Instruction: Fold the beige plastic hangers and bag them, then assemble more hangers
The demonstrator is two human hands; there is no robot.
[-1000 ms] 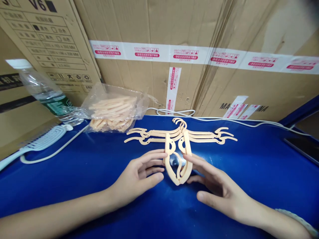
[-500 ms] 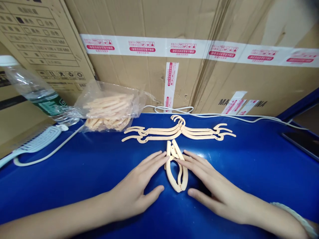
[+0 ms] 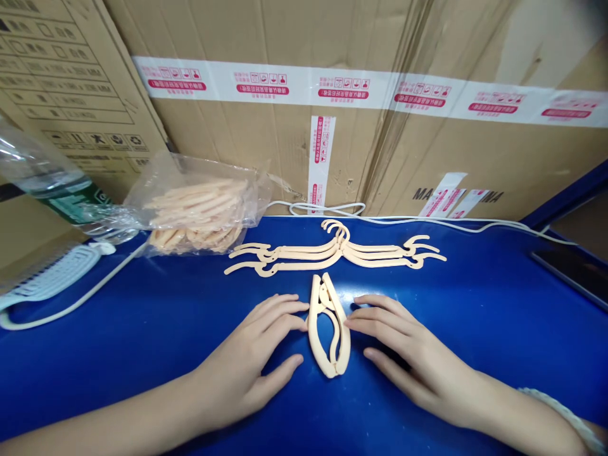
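Note:
A folded cream plastic hanger lies on the blue table between my hands, its two arms meeting at the near end and its hook tucked inside. My left hand rests at its left side, fingers apart, with fingertips at the hanger's edge. On the other side my right hand is spread too, one fingertip at the hanger's right arm. Neither hand grips it. Just beyond, several unfolded hangers of the same colour lie nested together, hooks pointing away.
A clear bag of folded hangers sits at the back left, near a water bottle and a pale hairbrush. A white cable runs along the cardboard boxes. A dark flat device lies at the right.
Both hands have drawn slightly outward from the folded hanger, so more of it shows. The view has shifted a little, moving the bottle and brush toward the left edge.

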